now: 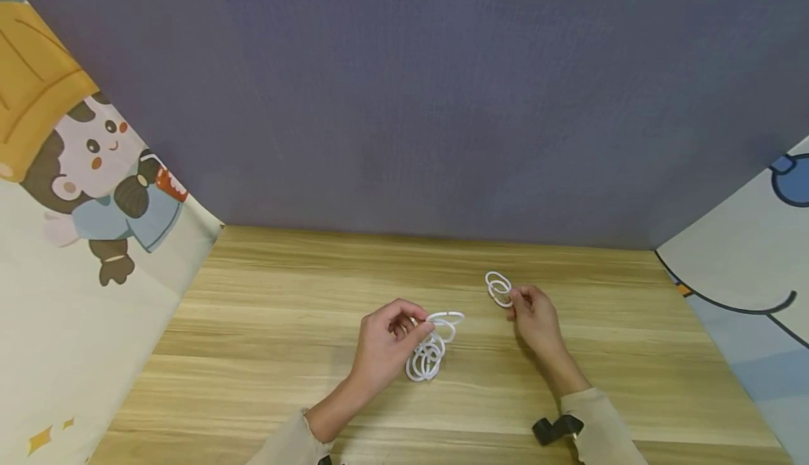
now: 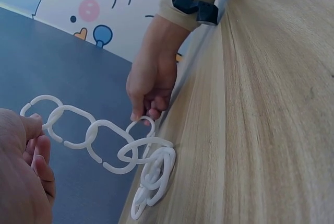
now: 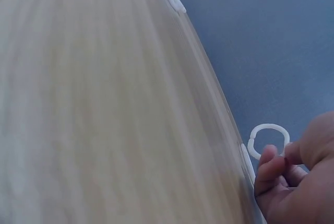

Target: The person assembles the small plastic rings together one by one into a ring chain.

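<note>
My left hand (image 1: pixel 388 342) pinches the end link of a chain of white plastic links (image 1: pixel 447 313) between thumb and fingertips. In the left wrist view several C-shaped links (image 2: pixel 78 110) run down from that hand to a bunched heap (image 2: pixel 166 166) on the table. Further right, my right hand (image 1: pixel 537 321) pinches one white link (image 3: pixel 270 126) at its edge, raised on its side. A second link (image 3: pixel 247 162) lies flat beside the fingers. From the head view, those two links overlap, apart from the heap.
The wood-grain table (image 1: pixel 272 352) reaches back to a grey-blue wall panel (image 1: pixel 404 100). Side panels with cartoon prints (image 1: pixel 95 156) border it left and right. A black strap device (image 1: pixel 556 428) sits on the right sleeve.
</note>
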{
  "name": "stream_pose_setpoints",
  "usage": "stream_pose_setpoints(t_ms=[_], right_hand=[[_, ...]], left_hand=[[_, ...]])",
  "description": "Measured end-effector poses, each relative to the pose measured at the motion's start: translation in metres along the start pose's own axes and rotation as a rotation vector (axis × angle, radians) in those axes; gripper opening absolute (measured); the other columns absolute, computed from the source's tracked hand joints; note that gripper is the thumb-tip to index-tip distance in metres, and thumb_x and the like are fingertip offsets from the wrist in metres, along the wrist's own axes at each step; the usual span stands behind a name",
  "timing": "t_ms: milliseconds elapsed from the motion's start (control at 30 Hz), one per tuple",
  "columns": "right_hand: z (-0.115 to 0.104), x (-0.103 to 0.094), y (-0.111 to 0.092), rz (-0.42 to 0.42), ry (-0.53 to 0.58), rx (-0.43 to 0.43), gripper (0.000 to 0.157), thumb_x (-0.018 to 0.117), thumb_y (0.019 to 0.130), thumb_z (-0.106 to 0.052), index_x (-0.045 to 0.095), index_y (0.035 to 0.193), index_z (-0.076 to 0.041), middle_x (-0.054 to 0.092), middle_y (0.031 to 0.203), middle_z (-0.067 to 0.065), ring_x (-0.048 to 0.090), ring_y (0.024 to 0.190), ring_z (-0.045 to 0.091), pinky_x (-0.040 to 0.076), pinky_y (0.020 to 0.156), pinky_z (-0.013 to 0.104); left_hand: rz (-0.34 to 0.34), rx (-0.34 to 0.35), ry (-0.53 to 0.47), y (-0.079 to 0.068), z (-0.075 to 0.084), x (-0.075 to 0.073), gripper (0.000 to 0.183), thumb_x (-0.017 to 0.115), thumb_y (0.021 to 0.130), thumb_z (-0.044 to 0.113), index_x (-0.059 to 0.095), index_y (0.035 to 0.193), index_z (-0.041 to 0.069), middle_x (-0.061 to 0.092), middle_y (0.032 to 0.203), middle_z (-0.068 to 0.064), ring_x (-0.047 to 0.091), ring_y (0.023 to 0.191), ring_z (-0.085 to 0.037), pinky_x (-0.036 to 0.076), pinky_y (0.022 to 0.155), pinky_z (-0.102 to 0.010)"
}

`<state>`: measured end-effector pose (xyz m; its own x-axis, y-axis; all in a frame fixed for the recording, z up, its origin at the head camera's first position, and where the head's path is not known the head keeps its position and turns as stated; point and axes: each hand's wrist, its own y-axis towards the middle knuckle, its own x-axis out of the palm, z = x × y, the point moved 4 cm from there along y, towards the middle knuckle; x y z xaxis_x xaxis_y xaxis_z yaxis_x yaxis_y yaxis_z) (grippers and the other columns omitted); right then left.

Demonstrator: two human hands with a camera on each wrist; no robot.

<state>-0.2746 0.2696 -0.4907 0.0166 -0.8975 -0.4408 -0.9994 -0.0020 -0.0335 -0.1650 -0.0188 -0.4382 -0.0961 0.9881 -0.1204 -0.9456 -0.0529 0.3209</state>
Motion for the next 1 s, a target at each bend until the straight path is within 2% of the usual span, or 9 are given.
stream_pose_setpoints(t_ms=[167, 333, 467, 733, 1000], right_hand=[[-0.001, 0.000, -0.001, 0.021, 0.114, 0.043, 0.021, 0.054, 0.115, -0.002, 0.059, 0.123, 0.017, 0.071, 0.092, 0.013, 0.061, 0.067, 0.005, 0.053, 0.058, 0.018], [-0.004, -0.002, -0.002, 0.044, 0.177, 0.014, 0.018, 0.063, 0.110, 0.002, 0.063, 0.121, 0.017, 0.069, 0.083, 0.008, 0.061, 0.064, 0.008, 0.052, 0.053, 0.020], [-0.010, -0.002, -0.004, 0.041, 0.230, -0.018, 0.022, 0.068, 0.106, 0.005, 0.065, 0.124, 0.018, 0.073, 0.084, 0.009, 0.064, 0.064, 0.008, 0.054, 0.053, 0.021], [-0.025, -0.001, -0.013, 0.032, 0.260, -0.057, 0.021, 0.067, 0.106, 0.008, 0.070, 0.124, 0.018, 0.078, 0.091, 0.015, 0.067, 0.067, 0.007, 0.056, 0.056, 0.021], [-0.051, 0.000, -0.027, 0.013, 0.296, -0.062, 0.021, 0.068, 0.105, 0.006, 0.072, 0.124, 0.015, 0.077, 0.088, 0.010, 0.066, 0.068, 0.009, 0.055, 0.056, 0.021]], left_hand=[[-0.003, -0.002, -0.003, 0.000, -0.001, 0.001, 0.011, 0.089, 0.093, 0.006, 0.079, 0.099, 0.008, 0.077, 0.092, -0.003, 0.060, 0.074, -0.006, 0.048, 0.064, -0.016], [-0.002, -0.012, -0.007, 0.000, -0.002, 0.001, 0.011, 0.088, 0.093, 0.004, 0.079, 0.099, 0.006, 0.077, 0.092, -0.002, 0.060, 0.074, -0.005, 0.047, 0.064, -0.015], [0.000, -0.019, -0.005, 0.001, -0.002, 0.001, 0.012, 0.088, 0.092, 0.004, 0.079, 0.098, 0.007, 0.077, 0.091, -0.001, 0.060, 0.074, -0.005, 0.047, 0.063, -0.015], [0.012, -0.025, 0.018, 0.001, -0.001, 0.001, 0.013, 0.089, 0.092, 0.004, 0.079, 0.097, 0.008, 0.076, 0.090, -0.003, 0.060, 0.073, -0.006, 0.047, 0.063, -0.016], [0.006, -0.028, 0.017, 0.001, -0.002, 0.001, 0.014, 0.089, 0.091, 0.002, 0.078, 0.097, 0.008, 0.076, 0.090, -0.003, 0.060, 0.073, -0.006, 0.047, 0.063, -0.016]])
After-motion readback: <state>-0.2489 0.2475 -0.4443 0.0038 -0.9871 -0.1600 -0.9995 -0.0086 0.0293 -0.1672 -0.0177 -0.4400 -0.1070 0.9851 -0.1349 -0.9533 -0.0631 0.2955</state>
